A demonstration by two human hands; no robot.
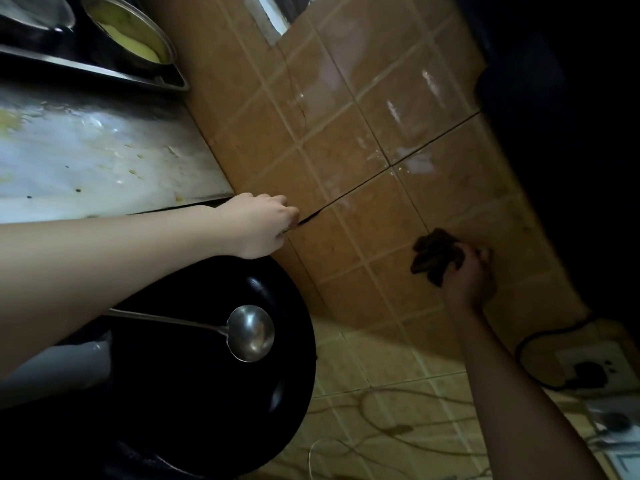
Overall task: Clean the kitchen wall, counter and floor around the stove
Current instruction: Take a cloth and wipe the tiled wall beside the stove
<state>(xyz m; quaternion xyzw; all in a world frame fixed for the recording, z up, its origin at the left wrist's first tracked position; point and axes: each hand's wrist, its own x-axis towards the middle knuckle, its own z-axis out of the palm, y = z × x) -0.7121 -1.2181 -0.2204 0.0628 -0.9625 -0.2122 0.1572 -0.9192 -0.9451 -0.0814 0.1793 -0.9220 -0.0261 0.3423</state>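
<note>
The view is tilted. An orange-brown tiled wall fills the middle, with wet shiny streaks and a dark crack running across it. My right hand presses a dark crumpled cloth against the tiles at the right. My left hand rests with curled fingers at the crack's lower end, next to the edge of a stained steel counter. I cannot tell whether it holds anything. A black wok lies under my left forearm with a steel ladle lying in it.
A steel pan with yellow contents sits on a tray at the top left. A wall socket with a black plug and cable sits at the lower right. Pale patterned tiles run below the orange ones.
</note>
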